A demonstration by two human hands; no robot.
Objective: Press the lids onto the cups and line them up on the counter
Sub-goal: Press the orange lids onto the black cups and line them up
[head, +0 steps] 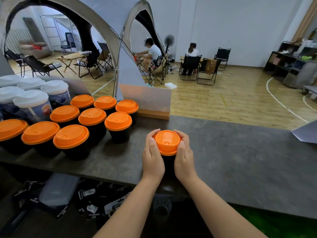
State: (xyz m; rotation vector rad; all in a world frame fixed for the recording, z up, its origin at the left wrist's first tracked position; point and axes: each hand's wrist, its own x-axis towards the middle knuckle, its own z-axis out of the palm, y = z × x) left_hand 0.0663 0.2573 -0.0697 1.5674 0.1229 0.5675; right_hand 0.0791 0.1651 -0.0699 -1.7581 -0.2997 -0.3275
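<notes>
Orange plastic fills the middle of my view: a round lid (167, 141) sitting on a black cup (169, 164), and I have both hands wrapped round it. My left hand (153, 156) cups the left side, fingers curled over the far rim and the thumb lying along the near edge. My right hand (184, 156) mirrors it on the other side, thumb pressed against the lid's rim. Both forearms reach up from the bottom of the frame, bare, wrists nearly level with the bench (240, 152).

That lid is smooth and glossy, with a raised centre panel and a small drinking slot. The cup under it is matte black and stands upright near the bench's front edge, well apart from the others.

To my left, nine more lidded black cups (93, 123) stand in three rows of three, close together. Behind them are taller printed cups with white lids (32, 104).

My bench is a dark grey, speckled, stone-like slab. A small upright card in a wooden base (147, 102) stands at its far edge. Beyond lie a wooden floor, a grey tent (111, 23), folding chairs, and two seated people.
</notes>
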